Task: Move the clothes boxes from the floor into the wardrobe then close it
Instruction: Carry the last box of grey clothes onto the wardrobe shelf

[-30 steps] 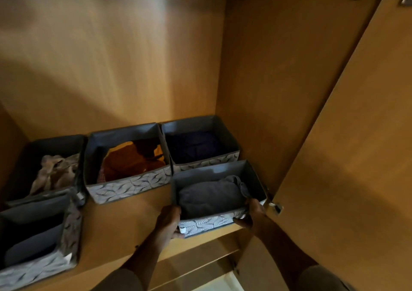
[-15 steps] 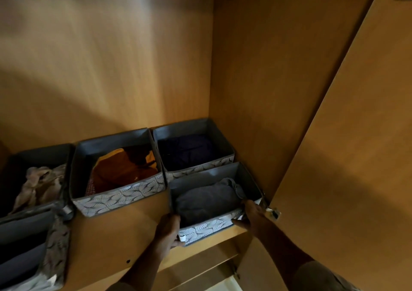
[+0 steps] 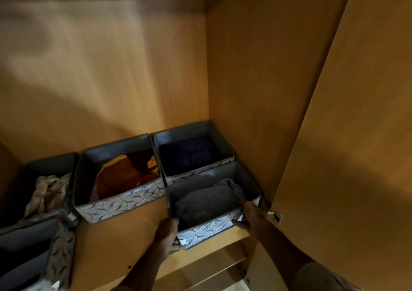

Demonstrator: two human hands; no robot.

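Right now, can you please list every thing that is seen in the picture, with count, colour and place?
fabric boxes: five, grey with leaf-pattern fronts, on the wardrobe shelf.
box with grey clothes: one, front right, at the shelf edge.
box with navy clothes: one, back right corner.
box with orange clothes: one, middle.
box with beige clothes: one, back left.
front left box: one, contents unclear.
wardrobe door: one, brown wood, open, right.
left hand: fingers grip the grey-clothes box's front left corner.
right hand: fingers grip its front right corner.
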